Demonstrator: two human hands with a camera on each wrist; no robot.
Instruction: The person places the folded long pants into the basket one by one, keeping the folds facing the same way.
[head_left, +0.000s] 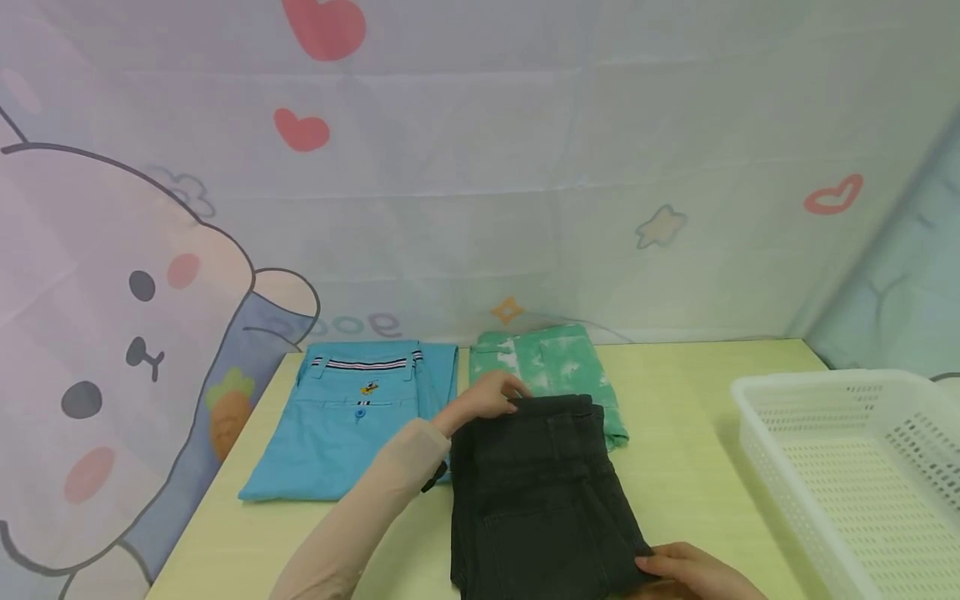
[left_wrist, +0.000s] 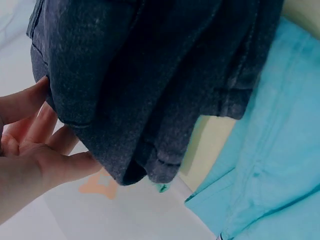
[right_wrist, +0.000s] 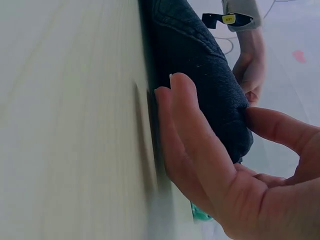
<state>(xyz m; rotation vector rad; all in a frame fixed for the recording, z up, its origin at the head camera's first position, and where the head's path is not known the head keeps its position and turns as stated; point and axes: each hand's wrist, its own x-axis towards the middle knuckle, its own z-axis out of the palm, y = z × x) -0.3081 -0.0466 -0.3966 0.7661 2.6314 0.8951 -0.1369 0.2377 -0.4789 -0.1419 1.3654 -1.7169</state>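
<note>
A folded pair of dark jeans (head_left: 532,500) lies at the front middle of the table, with stitched seams and a pocket visible. My left hand (head_left: 483,397) pinches the far left corner of the jeans; in the left wrist view, thumb and fingers (left_wrist: 82,162) are at the hem edge of the dark cloth (left_wrist: 145,80). At the near right corner my right hand (head_left: 693,571) grips the jeans, thumb on top. The right wrist view shows its fingers (right_wrist: 187,107) beneath the thick folded edge (right_wrist: 205,75), close to the tabletop.
Folded blue pants (head_left: 352,442) with a striped waistband lie on the left. Behind the jeans, partly covered by them, are folded green-and-white garments or pants (head_left: 562,362). A white plastic basket (head_left: 780,450) stands at the right. A printed curtain (head_left: 480,208) hangs behind the table.
</note>
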